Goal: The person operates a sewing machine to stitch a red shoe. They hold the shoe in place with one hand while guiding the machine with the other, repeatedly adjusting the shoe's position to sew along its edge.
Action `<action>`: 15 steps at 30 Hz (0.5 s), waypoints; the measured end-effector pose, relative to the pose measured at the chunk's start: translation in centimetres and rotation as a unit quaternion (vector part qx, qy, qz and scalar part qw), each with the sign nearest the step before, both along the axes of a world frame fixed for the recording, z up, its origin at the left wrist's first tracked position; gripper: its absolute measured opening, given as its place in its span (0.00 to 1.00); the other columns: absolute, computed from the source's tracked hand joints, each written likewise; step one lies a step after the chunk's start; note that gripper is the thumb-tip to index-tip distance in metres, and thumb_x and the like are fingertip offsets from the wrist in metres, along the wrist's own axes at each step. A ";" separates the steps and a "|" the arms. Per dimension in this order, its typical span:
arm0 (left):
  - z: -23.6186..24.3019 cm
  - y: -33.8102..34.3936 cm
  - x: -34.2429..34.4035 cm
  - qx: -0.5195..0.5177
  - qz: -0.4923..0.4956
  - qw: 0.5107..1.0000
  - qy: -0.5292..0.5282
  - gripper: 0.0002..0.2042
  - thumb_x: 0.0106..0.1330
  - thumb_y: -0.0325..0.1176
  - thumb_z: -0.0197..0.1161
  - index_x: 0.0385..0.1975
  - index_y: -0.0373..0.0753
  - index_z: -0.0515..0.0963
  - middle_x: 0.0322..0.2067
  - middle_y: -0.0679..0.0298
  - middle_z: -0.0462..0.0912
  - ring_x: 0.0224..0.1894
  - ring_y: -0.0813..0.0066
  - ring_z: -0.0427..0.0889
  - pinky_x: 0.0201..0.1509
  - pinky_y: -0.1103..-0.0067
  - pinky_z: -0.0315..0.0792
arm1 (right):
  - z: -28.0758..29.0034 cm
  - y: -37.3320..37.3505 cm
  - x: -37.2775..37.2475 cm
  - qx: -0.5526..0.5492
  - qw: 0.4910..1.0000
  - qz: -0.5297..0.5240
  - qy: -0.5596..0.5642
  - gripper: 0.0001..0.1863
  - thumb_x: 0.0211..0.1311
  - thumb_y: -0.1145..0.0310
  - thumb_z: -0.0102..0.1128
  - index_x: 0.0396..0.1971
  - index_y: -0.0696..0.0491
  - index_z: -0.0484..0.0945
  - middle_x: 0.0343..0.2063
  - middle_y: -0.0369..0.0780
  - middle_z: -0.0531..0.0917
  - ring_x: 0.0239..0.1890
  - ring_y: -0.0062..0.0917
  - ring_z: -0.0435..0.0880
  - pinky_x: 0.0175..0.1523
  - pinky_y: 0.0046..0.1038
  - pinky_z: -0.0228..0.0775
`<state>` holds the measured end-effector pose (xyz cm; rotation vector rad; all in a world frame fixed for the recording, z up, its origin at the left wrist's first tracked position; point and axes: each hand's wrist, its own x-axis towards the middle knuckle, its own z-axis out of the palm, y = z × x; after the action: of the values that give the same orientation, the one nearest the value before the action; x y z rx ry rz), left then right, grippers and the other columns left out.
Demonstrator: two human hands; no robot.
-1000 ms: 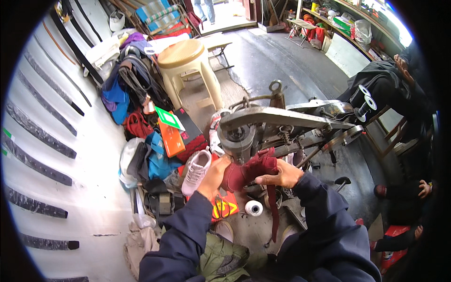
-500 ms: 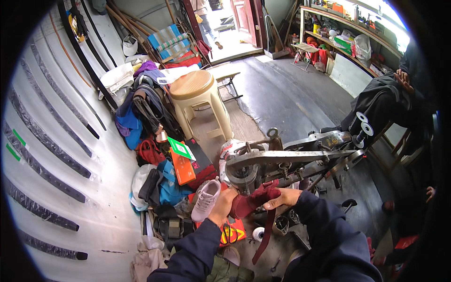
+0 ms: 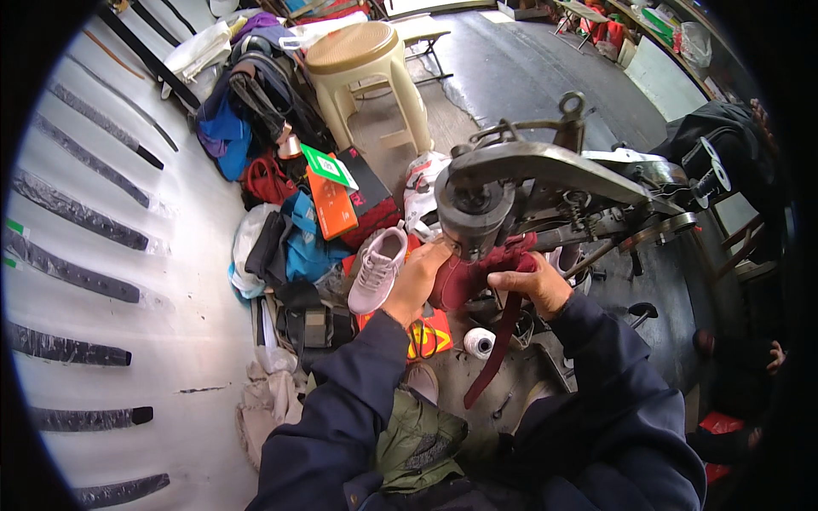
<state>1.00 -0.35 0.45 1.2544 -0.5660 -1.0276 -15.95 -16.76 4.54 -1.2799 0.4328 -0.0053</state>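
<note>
A dark red fabric piece with a long dangling strap lies at the head of a metal sewing machine. My left hand is closed on its left edge, the fingertips partly hidden beside the machine head. On the other side my right hand grips the piece near the strap, thumb along the top. The machine's round head hides part of the fabric, and I cannot tell what kind of article it is. A pale pink sneaker sits just left of my left hand.
A white thread spool stands on the floor below the work. Bags and boxes, with an orange box among them, are heaped at the left. A beige stool stands beyond. Someone in dark clothes sits at the right.
The view has tipped downward, so the doorway has left the picture. Both hands have brought the dark red piece in under the machine's head; its strap still hangs down.
</note>
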 end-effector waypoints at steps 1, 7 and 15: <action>0.8 -0.1 0.0 0.003 -0.001 1.000 0.027 0.18 0.77 0.39 0.51 0.56 0.34 0.77 0.48 0.66 0.83 0.47 0.79 0.81 0.52 0.80 0.74 | -0.1 0.4 0.0 -0.001 1.000 -0.026 0.006 0.15 0.58 0.64 0.71 0.43 0.53 0.83 0.31 0.30 0.83 0.36 0.17 0.80 0.43 0.22 0.69; 3.2 -0.1 -0.2 0.006 -0.023 1.000 0.021 0.17 0.78 0.38 0.50 0.58 0.34 0.75 0.51 0.65 0.82 0.49 0.80 0.81 0.53 0.81 0.74 | -0.5 1.5 0.3 0.019 0.997 -0.073 -0.006 0.14 0.58 0.70 0.71 0.44 0.55 0.84 0.36 0.31 0.85 0.38 0.16 0.81 0.46 0.22 0.70; 2.7 -0.4 -0.6 -0.013 -0.016 0.995 0.096 0.19 0.78 0.38 0.50 0.61 0.34 0.73 0.55 0.63 0.80 0.54 0.78 0.79 0.58 0.80 0.73 | -0.9 2.4 0.6 -0.031 0.994 -0.104 -0.022 0.10 0.55 0.75 0.73 0.38 0.55 0.84 0.30 0.29 0.84 0.31 0.12 0.78 0.39 0.20 0.69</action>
<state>0.39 -0.78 3.16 1.1129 -0.4510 -1.1508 -15.32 -14.40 3.64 -1.2877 0.5284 -0.2236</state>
